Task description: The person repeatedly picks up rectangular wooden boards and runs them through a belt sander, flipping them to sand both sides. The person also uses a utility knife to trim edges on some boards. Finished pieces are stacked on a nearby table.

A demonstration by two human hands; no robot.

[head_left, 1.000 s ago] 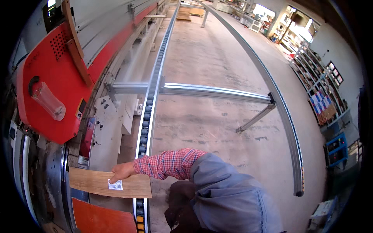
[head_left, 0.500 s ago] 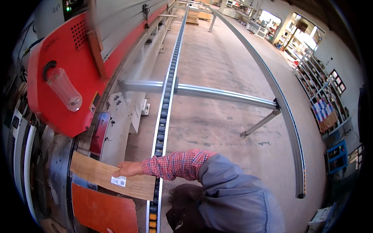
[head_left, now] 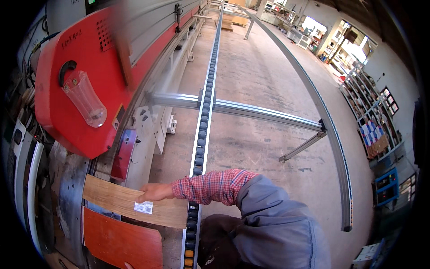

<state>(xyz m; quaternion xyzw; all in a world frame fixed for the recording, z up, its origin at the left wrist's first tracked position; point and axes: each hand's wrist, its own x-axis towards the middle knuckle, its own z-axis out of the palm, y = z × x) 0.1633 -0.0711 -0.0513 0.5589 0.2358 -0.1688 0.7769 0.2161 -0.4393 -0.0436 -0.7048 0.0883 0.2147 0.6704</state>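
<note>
Board (head_left: 121, 199) — under right hand (head_left: 156, 192)

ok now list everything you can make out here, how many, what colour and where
Wood-grain board: 1, light brown, lower left
Label: 1, white, on that board
Second board: 1, orange-brown, lower left, nearer the lower edge
Roller rail: 1, silver with mostly dark rollers, centre
Outer rail: 1, grey, right
Crossbar: 1, silver, meeting both rails
Machine housing: 1, red, upper left
Plastic piece: 1, transparent, on the housing
Rack: 1, grey, far right
Blue frame: 1, blue, below the rack
Floor: 1, pinkish grey, centre
Sleeve: 1, red-and-blue checked, lower centre
Right hand: 1, bare, on the wood-grain board
Left hand: 1, bare, mostly cut off, by the second board
</note>
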